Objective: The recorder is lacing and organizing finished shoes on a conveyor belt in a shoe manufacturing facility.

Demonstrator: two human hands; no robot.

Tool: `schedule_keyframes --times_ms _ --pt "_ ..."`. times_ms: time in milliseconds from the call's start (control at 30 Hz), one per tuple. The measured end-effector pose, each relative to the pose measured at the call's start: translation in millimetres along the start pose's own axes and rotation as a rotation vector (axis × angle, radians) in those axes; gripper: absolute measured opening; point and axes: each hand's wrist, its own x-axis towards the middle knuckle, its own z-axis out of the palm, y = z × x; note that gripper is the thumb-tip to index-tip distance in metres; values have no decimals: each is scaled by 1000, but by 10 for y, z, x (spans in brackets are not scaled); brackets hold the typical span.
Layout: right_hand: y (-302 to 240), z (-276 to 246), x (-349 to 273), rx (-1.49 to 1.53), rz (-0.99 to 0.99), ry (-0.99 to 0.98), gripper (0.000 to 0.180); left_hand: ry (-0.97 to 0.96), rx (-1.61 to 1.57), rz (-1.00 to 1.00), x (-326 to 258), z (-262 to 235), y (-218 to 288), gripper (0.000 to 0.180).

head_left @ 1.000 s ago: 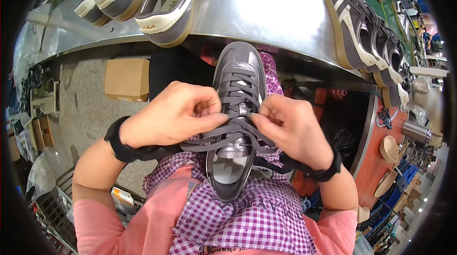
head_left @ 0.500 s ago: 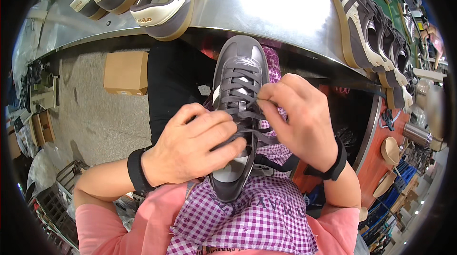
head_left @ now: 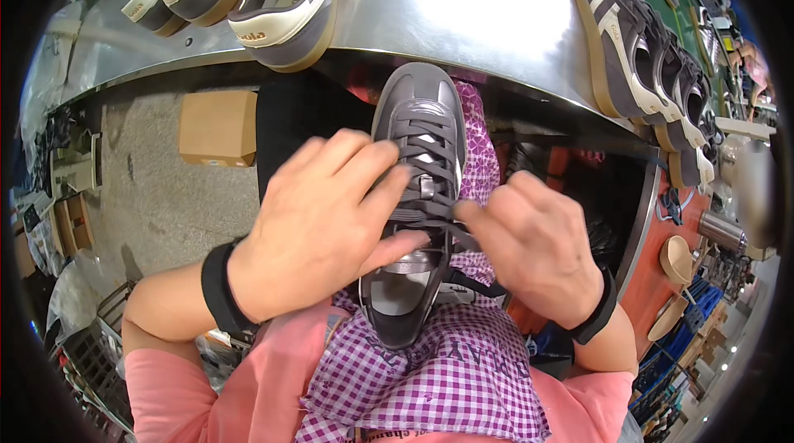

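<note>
A dark grey sneaker with grey laces rests on my lap, toe pointing away from me. Its shoelace is threaded criss-cross up the tongue, with loose lengths bunched near the opening. My left hand lies over the shoe's left side, thumb and fingers spread apart around the upper laces. At the right side of the shoe my right hand is closed, thumb and forefinger pinching the shoelace near the top eyelets. Motion blurs its fingertips a little. A purple checked apron lies under the heel.
A shiny metal bench spans the far side. Similar sneakers stand at its left and in a row at its right. A cardboard box sits on the floor at left. To the right is a red-brown surface.
My left hand has opened and moved up along the laces. My right hand has drawn back toward me and slightly right, and the loose lace has shifted.
</note>
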Motion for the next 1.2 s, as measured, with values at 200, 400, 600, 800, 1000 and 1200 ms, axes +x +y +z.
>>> schedule_keyframes --times_ms 200,400,600,800,1000,1200 --pt "49 80 -115 64 130 -13 28 141 -108 -23 -171 10 57 36" --pt "-63 102 -70 3 318 164 18 -100 -247 6 -9 -23 -29 24" --pt "-128 273 -183 369 640 144 15 -442 -973 185 -146 -370 -419 18" --pt "-150 245 -129 526 555 78 11 -373 -889 115 -126 -332 -360 19" --pt "12 272 -446 1597 438 447 10 -412 -585 -257 -218 -316 -233 18" --pt "-55 280 -298 337 714 445 27 -197 -673 -506 -229 -193 -176 29"
